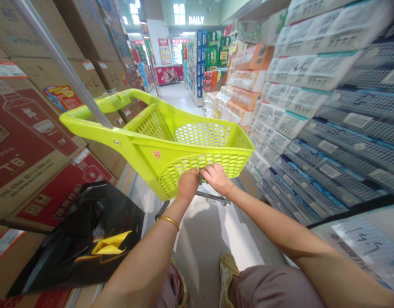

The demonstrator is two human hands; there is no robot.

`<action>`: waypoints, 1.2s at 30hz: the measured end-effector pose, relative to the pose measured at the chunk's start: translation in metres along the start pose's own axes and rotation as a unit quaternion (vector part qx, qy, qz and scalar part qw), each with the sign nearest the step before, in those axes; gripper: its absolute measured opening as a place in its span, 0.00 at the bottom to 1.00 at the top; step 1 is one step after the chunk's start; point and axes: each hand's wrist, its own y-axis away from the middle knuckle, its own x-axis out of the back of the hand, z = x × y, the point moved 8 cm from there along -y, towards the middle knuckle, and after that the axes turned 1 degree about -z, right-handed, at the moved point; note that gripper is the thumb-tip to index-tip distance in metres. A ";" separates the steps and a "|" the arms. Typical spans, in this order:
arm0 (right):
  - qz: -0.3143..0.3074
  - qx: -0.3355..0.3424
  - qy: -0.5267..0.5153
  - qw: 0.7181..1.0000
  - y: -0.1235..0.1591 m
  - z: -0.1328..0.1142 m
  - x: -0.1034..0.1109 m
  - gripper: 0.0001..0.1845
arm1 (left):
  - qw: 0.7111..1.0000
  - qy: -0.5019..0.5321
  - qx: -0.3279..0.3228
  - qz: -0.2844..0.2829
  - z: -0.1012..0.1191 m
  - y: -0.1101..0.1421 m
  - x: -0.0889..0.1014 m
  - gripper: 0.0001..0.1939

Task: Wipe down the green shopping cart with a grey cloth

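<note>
A lime-green plastic shopping cart basket point(158, 141) stands tilted in a store aisle in front of me. My left hand point(188, 183) is closed in a fist on the basket's near lower edge, with a gold bangle on the wrist. My right hand point(217, 177) sits right beside it, fingers curled on the same edge near a dark bar of the cart frame point(213, 196). A black bag with a yellow mark point(88, 239) hangs by my left arm. The basket looks empty through its mesh.
Stacked brown and red cartons point(30, 141) wall the left side. Blue and white shrink-wrapped packs point(328, 124) fill the right. A grey metal pole point(58, 60) slants across the upper left. The pale tiled aisle floor point(180, 96) runs ahead to more shelves.
</note>
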 end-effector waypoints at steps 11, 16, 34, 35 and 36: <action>0.057 -0.024 0.019 0.998 -0.002 0.008 0.007 0.15 | 1.000 -0.007 -0.004 -0.013 -0.002 0.000 -0.001 0.17; -0.043 0.043 0.021 0.998 0.028 -0.013 -0.029 0.13 | 1.000 -0.001 -0.010 0.002 -0.004 -0.002 0.001 0.19; 0.124 -0.065 -0.001 0.990 -0.029 0.028 0.058 0.14 | 0.999 -0.040 0.021 -0.012 0.002 0.000 0.015 0.20; 0.129 -0.070 -0.009 0.989 -0.030 0.029 0.063 0.14 | 0.999 -0.047 0.018 -0.014 0.004 0.001 0.017 0.20; 0.130 -0.072 -0.017 0.989 -0.031 0.030 0.066 0.14 | 0.998 -0.051 0.013 -0.016 0.007 0.001 0.018 0.20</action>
